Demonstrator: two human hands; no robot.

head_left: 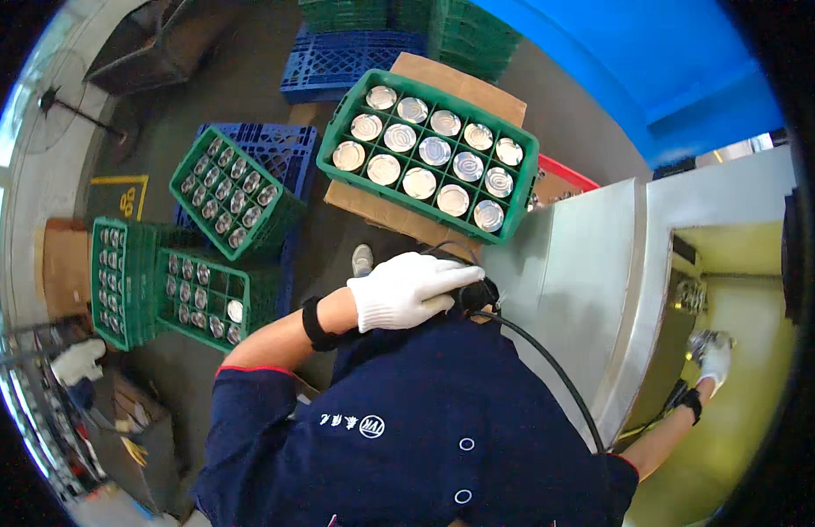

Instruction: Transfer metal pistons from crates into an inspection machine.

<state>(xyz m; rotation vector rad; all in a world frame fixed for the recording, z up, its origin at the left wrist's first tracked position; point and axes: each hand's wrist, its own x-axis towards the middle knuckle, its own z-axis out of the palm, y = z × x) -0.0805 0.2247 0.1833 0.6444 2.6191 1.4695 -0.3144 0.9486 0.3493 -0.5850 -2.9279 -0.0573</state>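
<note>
My left hand (409,290), in a white knitted glove, is in front of my chest with its fingers stretched out to the right. Its fingertips reach a small black object (479,294) with a black cable (548,360) beside it; whether they press on it I cannot tell. My right hand (717,362), also gloved, reaches far right into a yellow-lit machine opening (750,303). Its fingers are closed on a shiny metal part (702,341), partly hidden by the glove. Just beyond is another metallic fitting (691,297) inside the machine.
Ahead, a green divided crate (327,167) of round silver parts (435,151) rests on cardboard (372,204). More filled green crates (271,224) stand at left, some on a blue pallet (293,145). The machine's pale casing (574,272) borders my right side. A fan (52,101) stands far left.
</note>
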